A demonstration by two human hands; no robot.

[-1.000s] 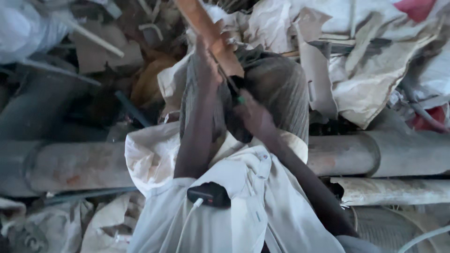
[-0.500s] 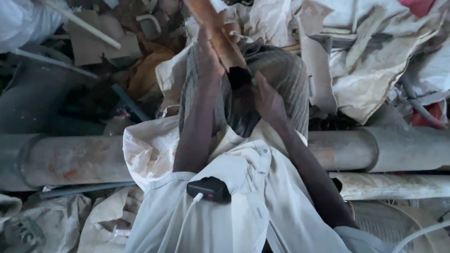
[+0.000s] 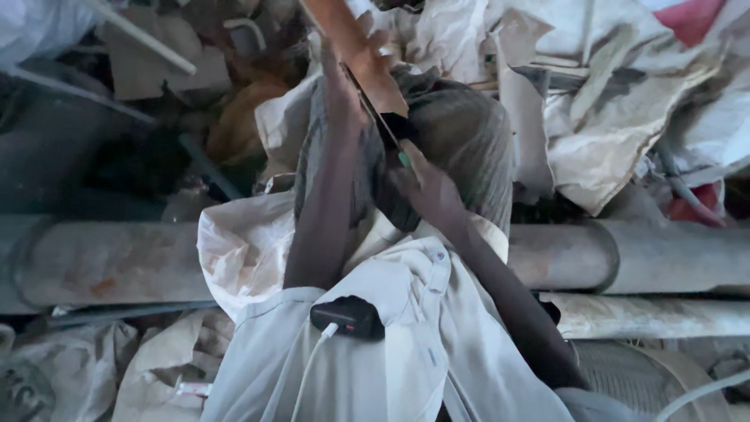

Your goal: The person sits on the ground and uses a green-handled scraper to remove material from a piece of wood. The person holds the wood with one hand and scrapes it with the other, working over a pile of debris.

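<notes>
Crumpled white and tan woven sacks (image 3: 594, 133) and torn brown cardboard scraps (image 3: 148, 55) crowd the ground all around you, and a thick grey dusty pipe (image 3: 656, 254) runs from side to side beneath your arms, with a second, paler pipe (image 3: 648, 316) lying just below it on the right.

Your left hand (image 3: 344, 90) reaches up and forward, its fingers wrapped around a long orange-brown wooden stick (image 3: 355, 47) that slants from the upper middle down toward your right. That hand is clamped on the wood near its lower part, and the stick's top runs out of view at the upper edge.

Your right hand (image 3: 430, 191) sits just below, closed around the green handle (image 3: 404, 159) of a thin dark blade (image 3: 371, 109). The blade lies flat against the stick's near edge, touching it, and points up toward your left hand. How much of the blade rests on the wood is hard to make out, as it is narrow and dark.

Both hands work above your knee, which is covered in grey striped cloth (image 3: 461, 133). A pale sack (image 3: 242, 246) drapes across your lap over the grey pipe. A small black box with a white cable (image 3: 348, 316) is clipped to your light shirt (image 3: 406, 359), close under your chin.
</notes>
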